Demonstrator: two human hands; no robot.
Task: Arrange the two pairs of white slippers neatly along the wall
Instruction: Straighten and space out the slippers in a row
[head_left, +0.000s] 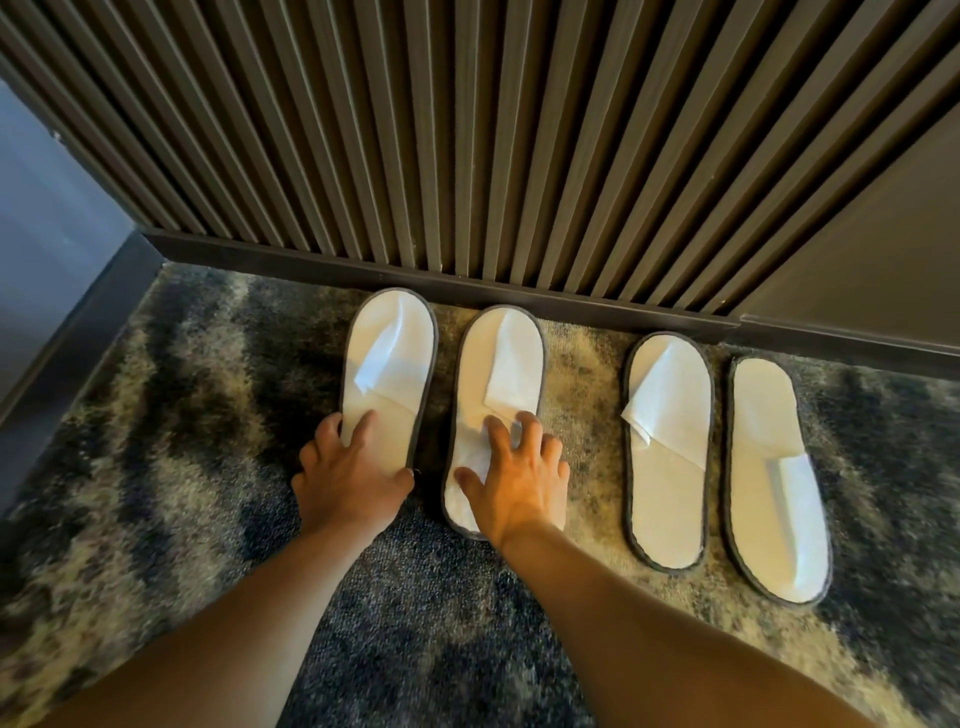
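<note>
A: Where are the hands?

B: The left hand (349, 470) lies flat over the near end of the leftmost slipper (388, 382), fingers spread on the white insole, thumb at its right edge. It presses down and grasps nothing. The right hand (517, 475) lies splayed on the near half of the second slipper (498, 410), fingertips touching the folded white strap, also pressing and not closed around anything.

A: And those two slippers?

B: Side by side on the floor, a narrow strip of carpet (156, 467) between them. Their far ends sit just beside the dark baseboard (467, 291) under the ribbed wall (467, 130). Both have grey trim.

A: What lies to the right?

B: The other pair, apart from both hands. The third slipper (667, 452) points at the baseboard, its far tip near it, its strap folded across the far half. The fourth slipper (774, 483), rightmost, lies just beside it and a little nearer the camera, tilted slightly, with its strap across the middle toward the right edge.

A: The spacing?

B: A wider band of carpet separates the two pairs than separates the slippers within each pair.
</note>
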